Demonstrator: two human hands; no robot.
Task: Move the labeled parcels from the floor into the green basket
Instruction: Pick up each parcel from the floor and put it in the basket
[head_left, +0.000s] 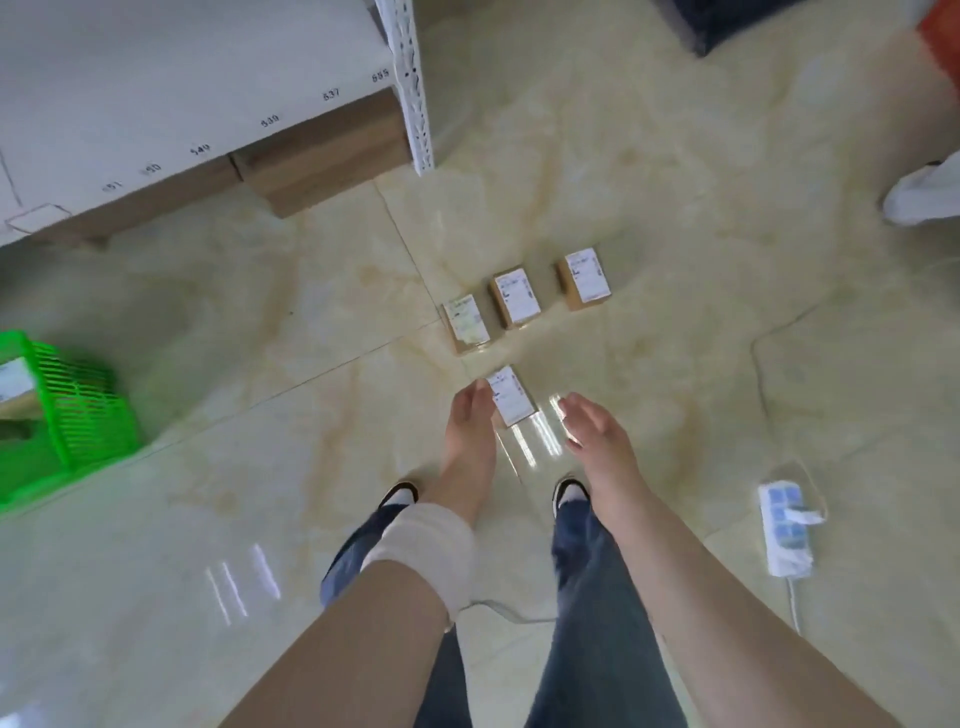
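I judge the pick is starting: my left hand (470, 415) touches the nearest parcel (511, 396) at frame centre, right hand (592, 423) open just beside it, so next comes clamping and carrying it to the green basket (78, 410) at left.

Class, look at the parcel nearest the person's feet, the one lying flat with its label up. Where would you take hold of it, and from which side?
Take the nearest parcel by its two long edges, coming down from above. It lies flat on the floor with the label up, so only the edges offer a grip. The left hand is already at one long edge and the right hand is open off the other.
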